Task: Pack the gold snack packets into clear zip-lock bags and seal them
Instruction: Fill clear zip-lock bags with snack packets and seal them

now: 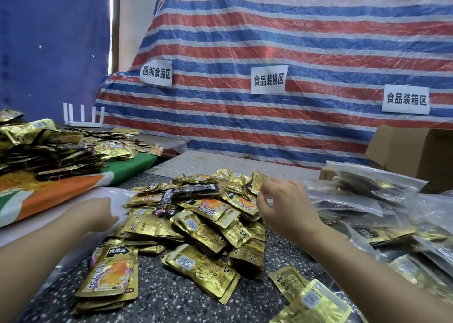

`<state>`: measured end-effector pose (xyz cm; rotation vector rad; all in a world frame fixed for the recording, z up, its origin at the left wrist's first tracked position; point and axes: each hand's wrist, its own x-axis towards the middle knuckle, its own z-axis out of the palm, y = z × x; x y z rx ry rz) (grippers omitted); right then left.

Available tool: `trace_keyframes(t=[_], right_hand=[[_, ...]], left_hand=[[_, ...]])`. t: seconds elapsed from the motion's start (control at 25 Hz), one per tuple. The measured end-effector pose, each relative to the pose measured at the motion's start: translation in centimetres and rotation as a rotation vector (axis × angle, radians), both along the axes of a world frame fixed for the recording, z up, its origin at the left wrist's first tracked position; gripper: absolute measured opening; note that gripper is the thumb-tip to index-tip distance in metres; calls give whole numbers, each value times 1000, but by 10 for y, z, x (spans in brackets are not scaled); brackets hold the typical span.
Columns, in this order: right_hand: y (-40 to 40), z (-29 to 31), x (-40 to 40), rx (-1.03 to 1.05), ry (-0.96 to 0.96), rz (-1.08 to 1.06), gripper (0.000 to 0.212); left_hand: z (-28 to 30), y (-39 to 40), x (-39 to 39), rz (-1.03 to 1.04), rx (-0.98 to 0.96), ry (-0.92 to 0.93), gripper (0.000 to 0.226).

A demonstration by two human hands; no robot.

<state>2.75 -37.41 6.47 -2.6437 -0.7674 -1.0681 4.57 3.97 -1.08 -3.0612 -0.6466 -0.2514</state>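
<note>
A heap of gold snack packets [203,219] lies on the speckled table [171,298] in front of me. My right hand [286,207] is raised over the heap's right side and pinches one gold packet [256,181] upright between thumb and fingertips. My left hand [100,213] reaches to the heap's left edge, where a clear zip-lock bag [120,195] lies flat. Its fingers curl away from me at the bag's edge and appear to hold it. More loose packets [110,271] lie near the table's front.
Filled clear bags [367,192] are stacked at the right, with an open cardboard box [416,151] behind them. A second mound of gold packets [49,146] sits on a green and orange cloth [61,195] at the left. A striped tarp [294,40] with paper signs hangs behind.
</note>
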Motion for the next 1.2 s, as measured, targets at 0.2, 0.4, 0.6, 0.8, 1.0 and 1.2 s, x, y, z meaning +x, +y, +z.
trace_keyframes(t=[0.2,0.4,0.6,0.8,1.0,1.2], right_hand=[[-4,-4,1,-6,37,-7,21],[-6,-9,0,-14,65,-11,24],[-6,-9,0,-2,95,-8,27],[-3,-9,-1,-3,91,-4,27],[2,-7,-6,23,125,4,29],[9,-6,-8,443,497,124,37]], left_hand=[[-4,7,-1,29,72,34,29],[-6,10,3,75,41,5,22],[3,7,-3,110,0,-200,26],[26,-21,-12,5,-113,-666,23],[53,-75,-20,-216,-111,-716,12],[51,-131,-38,-441,-94,-755,29]])
